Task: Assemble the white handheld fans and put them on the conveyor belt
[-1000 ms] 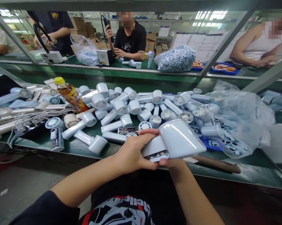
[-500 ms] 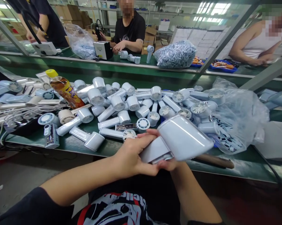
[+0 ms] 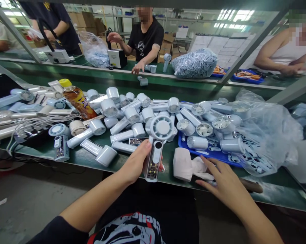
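Note:
My left hand (image 3: pixel 135 163) grips the handle of a pale blue hand-held fan (image 3: pixel 158 142), held upright with its round grille facing me and its circuit board showing in the open handle. My right hand (image 3: pixel 222 183) is spread open just over the green bench, fingers reaching toward a crumpled white cloth (image 3: pixel 187 168) lying at the bench's near edge. Behind both hands lies a pile of several similar fans (image 3: pixel 132 113).
A blue tray (image 3: pixel 215 154) and a clear plastic bag of small parts (image 3: pixel 263 135) sit at right. A bottle of brown drink (image 3: pixel 76 99) lies at left among fans and white cables. A brown tool handle (image 3: pixel 251 186) rests beside my right hand. Other people work across the belt.
The fan has turned from lying sideways in both hands to upright in my left hand alone. My right hand has let go and moved right toward the white cloth.

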`<state>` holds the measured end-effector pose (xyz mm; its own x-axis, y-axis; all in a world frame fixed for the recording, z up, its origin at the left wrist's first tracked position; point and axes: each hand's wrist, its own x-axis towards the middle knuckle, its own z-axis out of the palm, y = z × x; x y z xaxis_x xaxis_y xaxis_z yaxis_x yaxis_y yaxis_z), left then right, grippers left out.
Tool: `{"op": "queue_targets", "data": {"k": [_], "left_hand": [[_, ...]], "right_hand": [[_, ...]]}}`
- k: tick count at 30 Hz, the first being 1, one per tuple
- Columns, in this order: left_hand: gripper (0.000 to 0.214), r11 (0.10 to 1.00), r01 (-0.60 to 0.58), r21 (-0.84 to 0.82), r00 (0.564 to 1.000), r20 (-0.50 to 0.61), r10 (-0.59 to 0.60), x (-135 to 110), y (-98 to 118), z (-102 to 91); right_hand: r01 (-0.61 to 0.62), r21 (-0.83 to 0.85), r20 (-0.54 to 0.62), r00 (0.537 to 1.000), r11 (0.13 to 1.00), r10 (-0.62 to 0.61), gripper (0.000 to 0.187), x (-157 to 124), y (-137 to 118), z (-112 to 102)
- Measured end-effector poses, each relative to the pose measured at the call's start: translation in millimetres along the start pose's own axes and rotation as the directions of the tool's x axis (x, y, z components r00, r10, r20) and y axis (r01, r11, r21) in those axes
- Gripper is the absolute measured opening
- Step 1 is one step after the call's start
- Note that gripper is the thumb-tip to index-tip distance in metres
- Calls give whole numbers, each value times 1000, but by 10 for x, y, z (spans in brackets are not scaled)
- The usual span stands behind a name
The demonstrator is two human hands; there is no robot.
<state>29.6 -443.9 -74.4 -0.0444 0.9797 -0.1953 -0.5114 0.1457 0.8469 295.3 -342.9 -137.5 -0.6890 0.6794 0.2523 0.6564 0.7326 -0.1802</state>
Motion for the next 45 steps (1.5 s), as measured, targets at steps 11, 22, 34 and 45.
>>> {"op": "queue_targets", "data": {"k": [11,22,34,45], "left_hand": [[33,983,-179,24,891,-419,173,223,-138,70],[41,937,-264,230,842,-419,340,289,-155,85],[27,987,-119,-104,977,-189,97,240,69,24],[28,990,-93,-102,983,-165,76,252,244,144]], "right_hand": [[-234,789,3,926,569,376,30,-171,-608,-73],[-83,816,-151,925,572,349,33,38,-929,111],[-304,700,-167,810,646,562,37,-195,-323,-71],[-97,291,-209,964,952,162,37,-259,-37,189]]}}
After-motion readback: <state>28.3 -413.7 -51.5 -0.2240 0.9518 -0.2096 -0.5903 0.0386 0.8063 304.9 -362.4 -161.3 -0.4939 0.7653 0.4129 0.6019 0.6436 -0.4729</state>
